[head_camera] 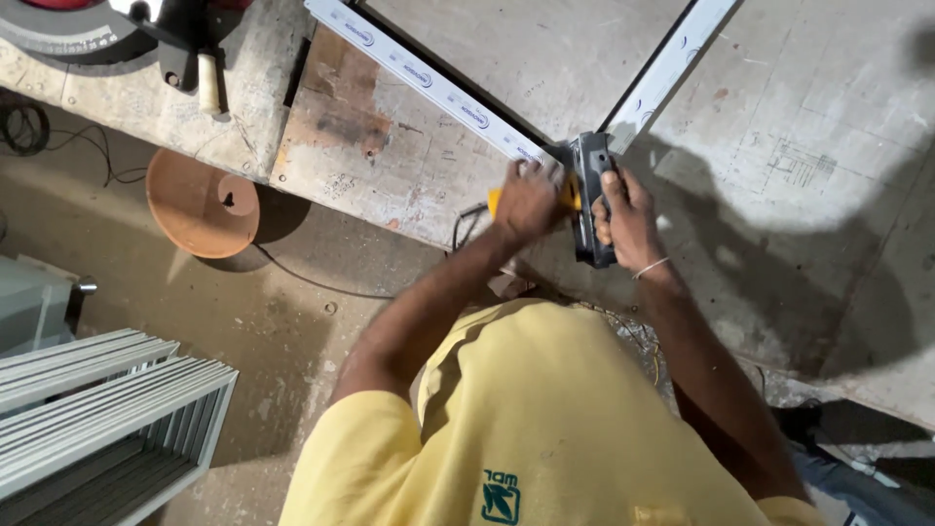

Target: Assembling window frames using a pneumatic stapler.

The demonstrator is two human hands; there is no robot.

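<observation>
Two white-filmed aluminium strips, a left strip (429,83) and a right strip (672,63), meet in a corner at the near edge of a worn workbench (828,195). A dark grey power tool (592,195) with a yellow body is pressed against that corner. My right hand (628,219) grips its dark handle. My left hand (526,200), slightly blurred, is curled over the yellow part, right by the end of the left strip. A thin bracelet sits on my right wrist.
A black cable (292,278) runs from the tool across the dusty floor. A round orange-brown dish (200,200) lies on the floor under the bench edge. Stacked grey aluminium profiles (97,409) lie at lower left. A saw machine (88,29) stands at top left.
</observation>
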